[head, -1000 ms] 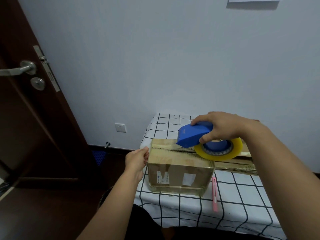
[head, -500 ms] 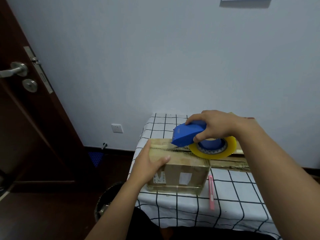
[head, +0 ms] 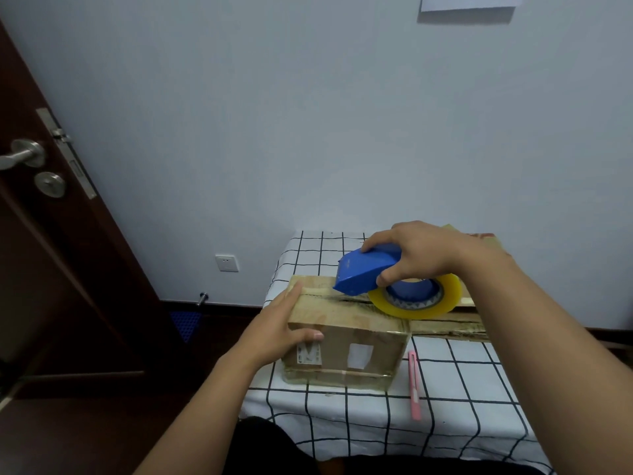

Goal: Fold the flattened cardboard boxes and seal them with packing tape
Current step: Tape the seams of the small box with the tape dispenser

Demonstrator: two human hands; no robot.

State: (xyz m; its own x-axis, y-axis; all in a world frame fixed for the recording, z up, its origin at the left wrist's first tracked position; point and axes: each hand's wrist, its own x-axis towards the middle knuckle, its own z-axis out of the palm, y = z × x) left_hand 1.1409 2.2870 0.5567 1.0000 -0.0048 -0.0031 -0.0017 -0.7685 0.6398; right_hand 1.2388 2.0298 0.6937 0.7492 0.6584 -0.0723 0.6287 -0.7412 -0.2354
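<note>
A folded brown cardboard box [head: 356, 341] stands on the checked table [head: 455, 389]. My right hand [head: 421, 255] grips a blue tape dispenser [head: 366, 272] with a yellow tape roll [head: 418, 299], resting on the box's top seam. A strip of tape runs from the dispenser toward the box's left edge. My left hand [head: 281, 323] lies on the box's left top corner, fingers straight along the edge, thumb over the front face.
A pink utility knife [head: 414, 385] lies on the table right of the box. More flattened cardboard [head: 452, 323] lies behind and to the right. A dark wooden door [head: 51, 234] stands open on the left. A wall socket [head: 226, 262] is low on the wall.
My left hand moved from beside the box's left edge onto its top corner and now presses there. The dispenser stays at the seam. The view shifted slightly.
</note>
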